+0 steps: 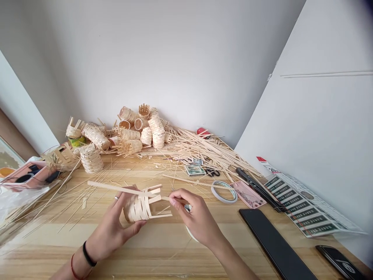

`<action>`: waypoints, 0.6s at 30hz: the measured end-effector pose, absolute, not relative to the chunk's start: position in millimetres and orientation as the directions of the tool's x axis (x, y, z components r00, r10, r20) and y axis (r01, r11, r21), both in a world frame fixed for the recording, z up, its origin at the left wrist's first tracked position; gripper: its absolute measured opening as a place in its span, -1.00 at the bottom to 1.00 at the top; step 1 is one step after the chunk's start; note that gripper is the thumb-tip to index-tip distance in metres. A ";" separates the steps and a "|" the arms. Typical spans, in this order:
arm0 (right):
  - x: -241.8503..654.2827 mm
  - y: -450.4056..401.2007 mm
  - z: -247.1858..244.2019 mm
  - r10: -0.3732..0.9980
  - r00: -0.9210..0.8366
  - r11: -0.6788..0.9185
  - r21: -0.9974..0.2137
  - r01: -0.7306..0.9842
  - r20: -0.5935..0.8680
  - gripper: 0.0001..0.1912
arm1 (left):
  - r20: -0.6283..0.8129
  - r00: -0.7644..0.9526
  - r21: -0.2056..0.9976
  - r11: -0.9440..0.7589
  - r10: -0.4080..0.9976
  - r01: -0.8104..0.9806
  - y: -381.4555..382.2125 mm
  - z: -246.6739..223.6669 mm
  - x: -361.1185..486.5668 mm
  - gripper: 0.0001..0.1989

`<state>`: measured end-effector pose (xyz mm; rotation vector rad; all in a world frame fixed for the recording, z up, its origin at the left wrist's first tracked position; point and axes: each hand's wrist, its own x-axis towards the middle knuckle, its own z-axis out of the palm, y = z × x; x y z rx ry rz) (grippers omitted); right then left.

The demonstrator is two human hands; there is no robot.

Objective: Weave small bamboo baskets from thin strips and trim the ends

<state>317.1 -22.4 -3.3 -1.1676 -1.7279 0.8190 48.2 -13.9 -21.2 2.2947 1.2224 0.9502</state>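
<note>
A small woven basket (139, 208) of pale wood strips lies tilted on its side in my left hand (113, 221), which grips it from the left with thumb below and fingers above. Loose upright strips stick out of its open end, toward the right. A long flat strip (113, 187) runs across the top of the basket from upper left to the right. My right hand (190, 214) pinches the right-hand end of that strip between thumb and fingertips. Part of a white roll of tape (190, 233) shows behind my right hand.
Woven baskets (128, 134) are heaped at the back, beside a pile of loose strips (201, 146). A tape roll (214, 191), pink tray (250, 194), cutter (256, 188), black phone (272, 245) and card of boxed blades (305, 210) lie right. A pink bin (27, 182) stands left.
</note>
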 end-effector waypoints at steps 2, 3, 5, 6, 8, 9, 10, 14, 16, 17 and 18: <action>317.6 -24.1 0.2 0.949 -0.166 0.312 -0.880 0.359 0.269 -0.73 | 0.407 0.333 0.613 -0.524 0.851 0.591 -13.0 -20.4 48.1 -0.48; 317.9 -24.8 1.8 0.953 -0.159 0.300 -0.885 0.356 0.259 -0.72 | 0.420 0.292 0.628 -0.507 0.859 0.591 -12.5 -20.5 48.0 -0.49; 318.5 -26.2 4.0 0.960 -0.144 0.274 -0.898 0.345 0.238 -0.72 | 0.447 0.209 0.656 -0.478 0.870 0.584 -11.5 -21.6 47.6 -0.50; 318.6 -26.9 4.6 0.964 -0.137 0.260 -0.905 0.338 0.226 -0.71 | 0.464 0.174 0.662 -0.471 0.869 0.584 -11.2 -22.3 47.6 -0.50; 318.2 -28.3 4.6 0.971 -0.133 0.231 -0.920 0.317 0.198 -0.70 | 0.513 0.136 0.645 -0.485 0.848 0.590 -10.7 -23.7 48.0 -0.50; 317.6 -28.9 4.2 0.973 -0.140 0.220 -0.927 0.303 0.185 -0.69 | 0.541 0.138 0.623 -0.506 0.829 0.597 -10.5 -24.2 48.5 -0.49; 317.0 -29.5 3.7 0.973 -0.151 0.210 -0.935 0.287 0.172 -0.68 | 0.575 0.150 0.590 -0.535 0.804 0.604 -10.3 -24.4 49.0 -0.48; 313.8 -30.5 2.1 0.972 -0.193 0.179 -0.953 0.245 0.133 -0.66 | 0.666 0.210 0.446 -0.608 0.716 0.657 -9.0 -23.7 50.6 -0.39; 312.3 -30.8 2.1 0.973 -0.196 0.171 -0.955 0.244 0.124 -0.65 | 0.672 0.222 0.401 -0.599 0.707 0.693 -9.0 -23.5 51.1 -0.34; 311.4 -31.2 2.2 0.972 -0.199 0.169 -0.955 0.243 0.121 -0.66 | 0.665 0.227 0.391 -0.590 0.712 0.707 -9.3 -23.4 51.3 -0.32; 310.4 -31.7 2.1 0.972 -0.204 0.167 -0.956 0.240 0.119 -0.66 | 0.653 0.232 0.389 -0.582 0.721 0.714 -9.9 -23.3 51.6 -0.31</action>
